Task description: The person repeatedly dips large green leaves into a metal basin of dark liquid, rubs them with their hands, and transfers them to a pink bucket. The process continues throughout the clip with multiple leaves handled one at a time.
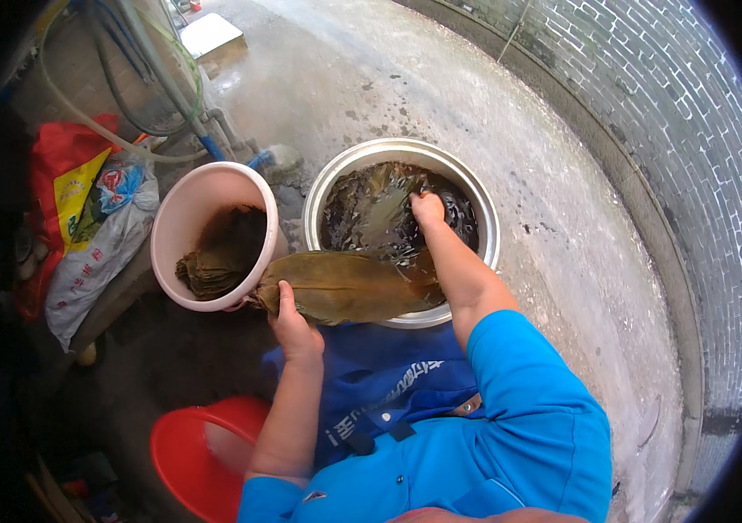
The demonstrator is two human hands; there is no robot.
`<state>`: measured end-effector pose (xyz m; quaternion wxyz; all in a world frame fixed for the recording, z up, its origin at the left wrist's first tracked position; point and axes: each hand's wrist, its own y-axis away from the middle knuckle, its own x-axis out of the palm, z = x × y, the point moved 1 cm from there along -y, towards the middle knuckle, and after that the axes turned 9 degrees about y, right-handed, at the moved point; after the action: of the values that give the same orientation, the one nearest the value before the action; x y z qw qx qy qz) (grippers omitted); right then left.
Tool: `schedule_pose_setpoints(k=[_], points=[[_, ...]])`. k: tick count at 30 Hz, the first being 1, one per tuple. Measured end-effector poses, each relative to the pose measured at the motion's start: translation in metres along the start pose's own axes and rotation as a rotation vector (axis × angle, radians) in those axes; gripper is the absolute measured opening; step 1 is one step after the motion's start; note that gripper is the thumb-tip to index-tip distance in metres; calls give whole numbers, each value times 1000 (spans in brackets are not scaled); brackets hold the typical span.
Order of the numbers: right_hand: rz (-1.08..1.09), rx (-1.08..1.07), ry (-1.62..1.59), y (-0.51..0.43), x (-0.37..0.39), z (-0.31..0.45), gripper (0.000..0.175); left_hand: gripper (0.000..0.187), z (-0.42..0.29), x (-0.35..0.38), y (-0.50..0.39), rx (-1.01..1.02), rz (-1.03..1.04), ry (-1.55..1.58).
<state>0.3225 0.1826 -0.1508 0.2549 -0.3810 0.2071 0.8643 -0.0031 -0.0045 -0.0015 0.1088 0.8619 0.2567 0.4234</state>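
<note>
A bundle of long, wet, brown-green leaves [345, 286] is gripped at its stem end by my left hand [297, 333], thumb on top and fingers hidden beneath. The bundle's far end lies over the near rim of a round metal basin [490, 225]. Dark water [466, 209] with more submerged leaves [371, 202] fills the basin. My right hand [428, 209] dips into it on the right side, its fingertips partly hidden, so I cannot tell if it holds anything. Left of the basin, a tilted pale pink bucket [178, 242] contains stacked brown leaves [214, 268].
Below the pink bucket sits a red plastic tub [178, 457]. White sacks [99, 261] and a red bag [60, 150] lie at the left. Hoses [77, 111] and a pipe [168, 78] run behind. A white-topped box [211, 36] stands farther off; a brick wall [685, 131] bounds the right.
</note>
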Motion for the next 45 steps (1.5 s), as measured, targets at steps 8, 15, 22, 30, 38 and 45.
schedule_pose_setpoints(k=[8, 15, 22, 30, 38, 45], points=[[562, -343, -1108, 8, -173, 94, 28, 44, -5, -2, 1, -34, 63, 17], [1064, -866, 312, 102, -208, 204, 24, 43, 0, -1, -3, -38, 128, 54], [1542, -554, 188, 179, -44, 201, 27, 53, 4, -2, -2, 8, 170, 81], [853, -827, 352, 149, -39, 191, 30, 45, 6, 5, 0, 118, 18, -110], [601, -1239, 71, 261, -38, 89, 72, 37, 7, -3, -3, 44, -1, -11], [956, -914, 982, 169, -83, -10, 71, 39, 1, -3, 1, 48, 6, 48]])
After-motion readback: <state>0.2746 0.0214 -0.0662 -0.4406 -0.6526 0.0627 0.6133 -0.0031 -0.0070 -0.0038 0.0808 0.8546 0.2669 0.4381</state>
